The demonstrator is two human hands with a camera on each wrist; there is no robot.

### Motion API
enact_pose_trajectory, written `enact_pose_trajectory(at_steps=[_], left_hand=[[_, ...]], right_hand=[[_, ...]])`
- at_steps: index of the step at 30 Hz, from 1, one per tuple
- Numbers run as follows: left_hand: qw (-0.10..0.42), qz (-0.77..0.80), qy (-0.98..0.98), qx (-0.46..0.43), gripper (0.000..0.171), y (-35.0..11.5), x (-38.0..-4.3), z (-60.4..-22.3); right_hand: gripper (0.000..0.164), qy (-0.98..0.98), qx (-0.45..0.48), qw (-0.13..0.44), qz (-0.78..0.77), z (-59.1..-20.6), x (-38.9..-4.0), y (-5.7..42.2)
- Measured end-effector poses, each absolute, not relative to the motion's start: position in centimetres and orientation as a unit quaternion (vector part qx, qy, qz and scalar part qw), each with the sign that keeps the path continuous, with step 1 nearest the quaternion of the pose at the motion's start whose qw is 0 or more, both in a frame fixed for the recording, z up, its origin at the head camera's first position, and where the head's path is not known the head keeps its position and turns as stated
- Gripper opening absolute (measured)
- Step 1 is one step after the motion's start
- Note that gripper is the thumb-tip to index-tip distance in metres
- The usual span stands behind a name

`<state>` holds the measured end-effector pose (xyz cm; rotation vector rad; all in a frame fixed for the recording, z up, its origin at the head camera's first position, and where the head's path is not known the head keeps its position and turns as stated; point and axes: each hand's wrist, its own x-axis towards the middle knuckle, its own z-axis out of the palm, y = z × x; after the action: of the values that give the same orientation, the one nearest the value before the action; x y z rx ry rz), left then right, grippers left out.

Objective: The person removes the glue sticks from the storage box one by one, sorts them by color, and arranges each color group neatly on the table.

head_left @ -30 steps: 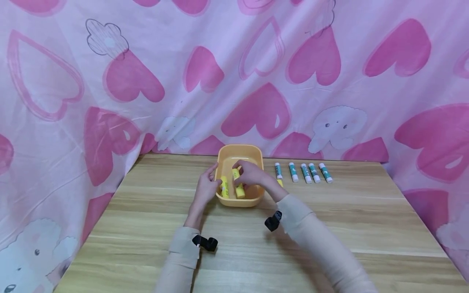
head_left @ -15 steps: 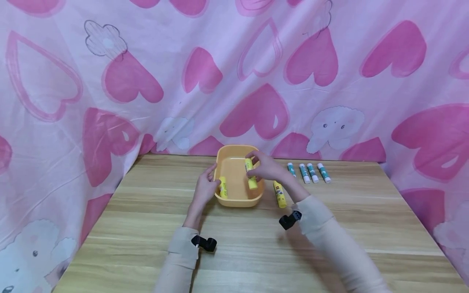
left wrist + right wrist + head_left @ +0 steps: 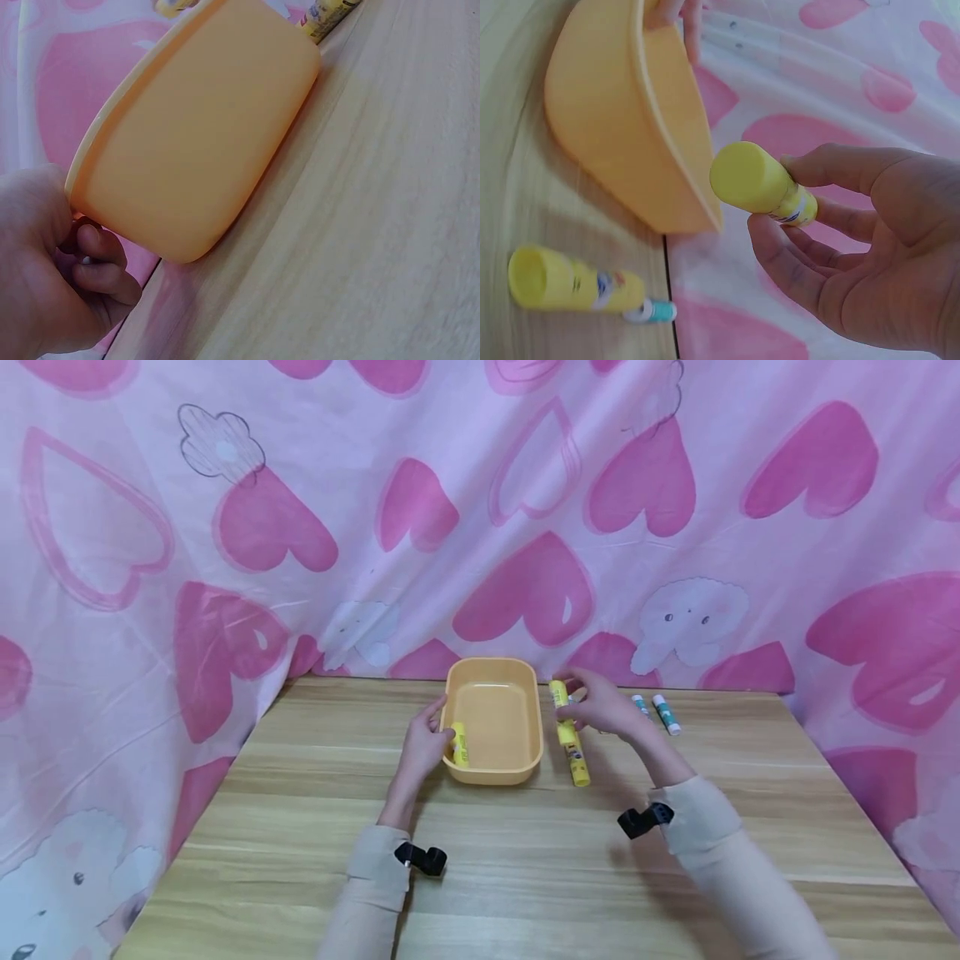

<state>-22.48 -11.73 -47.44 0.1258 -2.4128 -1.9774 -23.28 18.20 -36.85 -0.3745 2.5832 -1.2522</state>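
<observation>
My left hand [image 3: 426,743] grips the left rim of an orange plastic box [image 3: 491,777], thumb over the edge; the left wrist view shows the curled fingers outside the wall. Inside the box, by that thumb, lies one yellow glue stick [image 3: 460,747]. To the right of the box, my right hand [image 3: 603,703] pinches another yellow glue stick [image 3: 751,180] between thumb and fingers, raised above the tabletop. A third yellow glue stick [image 3: 577,766] lies on the wood just below it in the head view, partly overlapped by the held one.
Teal-and-white glue sticks [image 3: 666,714] lie in a row at the back right, some hidden behind my right hand. The wooden table [image 3: 495,868] ends at a pink heart-patterned curtain [image 3: 525,585]. Black cameras [image 3: 422,858] sit on both wrists.
My right hand has lifted a yellow glue stick out of the box and carried it right, past the rim. The left hand and box stay in place.
</observation>
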Motion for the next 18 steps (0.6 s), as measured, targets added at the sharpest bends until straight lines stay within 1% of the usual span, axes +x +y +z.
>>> enact_pose_trajectory(at_steps=[8, 18], left_hand=[[-0.001, -0.638, -0.768, 0.045, 0.071, -11.6, -22.2, -47.4], [0.001, -0.633, -0.772, 0.045, 0.07, -11.6, -22.3, -47.3]], right_hand=[[0.063, 0.886, -0.113, 0.123, -0.432, -38.1, -22.7, 20.7], [0.064, 0.903, -0.092, 0.128, -0.401, -40.4, -22.3, 23.5]])
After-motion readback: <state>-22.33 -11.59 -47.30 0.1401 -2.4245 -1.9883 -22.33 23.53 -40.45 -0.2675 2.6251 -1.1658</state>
